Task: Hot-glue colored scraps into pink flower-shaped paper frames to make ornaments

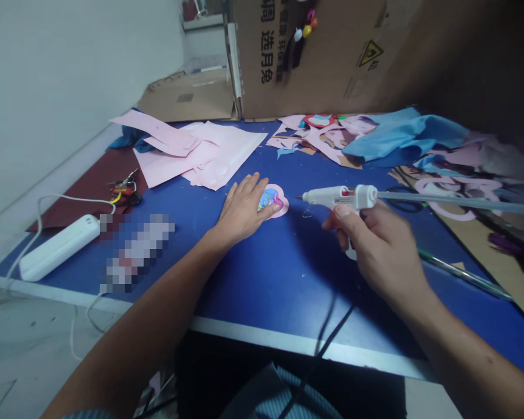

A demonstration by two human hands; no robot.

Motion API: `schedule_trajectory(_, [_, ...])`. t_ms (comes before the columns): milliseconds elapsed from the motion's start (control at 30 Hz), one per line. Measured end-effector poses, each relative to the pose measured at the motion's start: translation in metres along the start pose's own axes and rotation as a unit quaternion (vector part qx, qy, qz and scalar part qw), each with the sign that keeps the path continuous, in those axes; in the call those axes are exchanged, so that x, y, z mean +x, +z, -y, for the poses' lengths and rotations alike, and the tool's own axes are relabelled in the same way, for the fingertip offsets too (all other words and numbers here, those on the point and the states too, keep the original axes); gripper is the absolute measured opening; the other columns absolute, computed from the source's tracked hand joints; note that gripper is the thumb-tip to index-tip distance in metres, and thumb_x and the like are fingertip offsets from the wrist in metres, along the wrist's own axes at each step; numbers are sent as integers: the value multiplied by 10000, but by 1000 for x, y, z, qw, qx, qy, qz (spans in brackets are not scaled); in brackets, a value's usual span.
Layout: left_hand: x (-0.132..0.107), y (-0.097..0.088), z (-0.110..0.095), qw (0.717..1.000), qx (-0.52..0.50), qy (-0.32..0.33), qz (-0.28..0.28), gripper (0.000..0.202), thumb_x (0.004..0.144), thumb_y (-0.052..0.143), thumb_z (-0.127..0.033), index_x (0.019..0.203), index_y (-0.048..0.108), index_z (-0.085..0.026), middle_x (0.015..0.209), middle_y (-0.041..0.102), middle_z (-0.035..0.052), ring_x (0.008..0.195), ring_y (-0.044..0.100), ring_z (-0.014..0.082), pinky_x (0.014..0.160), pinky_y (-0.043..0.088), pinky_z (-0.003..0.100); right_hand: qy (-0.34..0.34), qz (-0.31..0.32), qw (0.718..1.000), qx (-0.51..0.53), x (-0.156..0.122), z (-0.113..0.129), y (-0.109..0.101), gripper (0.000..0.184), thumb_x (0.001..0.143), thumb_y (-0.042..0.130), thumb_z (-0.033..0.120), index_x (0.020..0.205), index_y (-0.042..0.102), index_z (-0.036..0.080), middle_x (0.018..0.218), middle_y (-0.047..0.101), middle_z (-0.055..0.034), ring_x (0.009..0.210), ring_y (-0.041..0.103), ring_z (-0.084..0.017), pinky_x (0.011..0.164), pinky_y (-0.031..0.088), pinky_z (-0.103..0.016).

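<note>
Power strip: a white power strip lies at the far left, out of my working space.
Left hand: my left hand lies flat, fingers apart, pinning the pink paper cutout against the blue table so it can't slide.
Right hand: my right hand is clamped around the hot glue gun, its nozzle aimed toward the cutout.

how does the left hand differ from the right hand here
The left hand lies palm down with its fingers spread, resting on a pink paper cut-out, while the right hand is curled around the grip of a white hot glue gun. The left hand holds no tool, and the right hand is held apart from the cut-out, to its right. Both hands are bare and sit above the blue table top.
</note>
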State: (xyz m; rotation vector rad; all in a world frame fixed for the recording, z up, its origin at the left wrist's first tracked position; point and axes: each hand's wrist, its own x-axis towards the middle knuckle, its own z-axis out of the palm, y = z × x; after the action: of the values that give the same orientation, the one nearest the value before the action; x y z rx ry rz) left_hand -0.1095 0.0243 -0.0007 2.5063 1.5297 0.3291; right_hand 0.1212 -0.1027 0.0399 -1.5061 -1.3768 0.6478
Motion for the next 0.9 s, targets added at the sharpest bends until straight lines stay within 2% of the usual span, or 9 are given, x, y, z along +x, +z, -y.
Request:
schedule_trajectory(167, [1, 2, 0, 1000, 1, 13, 17, 757, 1111, 645, -553, 1765, 442, -229, 1901, 314, 176, 1781, 272, 369, 1439, 219, 625, -5, -9, 1000, -2, 0, -1, 0, 438, 1060, 653, 585, 809, 754, 240, 662, 602, -3, 584, 545, -180, 563, 407, -327])
schedule_trajectory(333, [3, -4, -1, 999, -25, -30, -1, 710, 1178, 486, -575, 1780, 423, -204, 1901, 316, 166, 1787, 259, 345, 1445, 218, 597, -5, -6, 1000, -12, 1, 0, -1, 430, 1063, 646, 575, 811, 757, 244, 662, 605, -4, 584, 545, -182, 562, 406, -323])
schedule_trajectory(533, [-1, -2, -9, 1000, 9, -16, 17, 830, 1080, 691, -591, 1767, 449, -193, 1901, 304, 190, 1778, 269, 399, 1442, 226, 613, -11, -12, 1000, -13, 0, 0, -1, 432, 1068, 646, 567, 806, 758, 242, 661, 607, -7, 590, 562, -187, 559, 419, -319])
schedule_trajectory(733, [5, -3, 16, 998, -38, -26, -31, 741, 1149, 500, -668, 1763, 454, -256, 1901, 323, 166, 1780, 273, 372, 1428, 238, 622, -7, -13, 1000, -9, 0, -2, -1, 438, 1065, 651, 593, 816, 758, 250, 664, 613, -7, 595, 564, -190, 557, 418, -318])
schedule_trajectory(800, [6, -4, 22, 998, -40, -28, -42, 747, 1145, 497, -680, 1764, 453, -263, 1900, 324, 170, 1780, 272, 372, 1429, 233, 615, -6, -13, 1000, -8, 0, -2, -1, 442, 1061, 655, 599, 808, 760, 252, 671, 618, -9, 593, 561, -189, 556, 415, -321])
schedule_trajectory(900, [4, -3, 19, 999, -28, -21, -20, 815, 1112, 559, -710, 1774, 433, -252, 1906, 302, 179, 1779, 266, 393, 1423, 240, 629, -6, -10, 1000, -11, 0, -2, 0, 449, 1055, 655, 601, 795, 765, 252, 666, 615, -9, 585, 555, -186, 556, 408, -326])
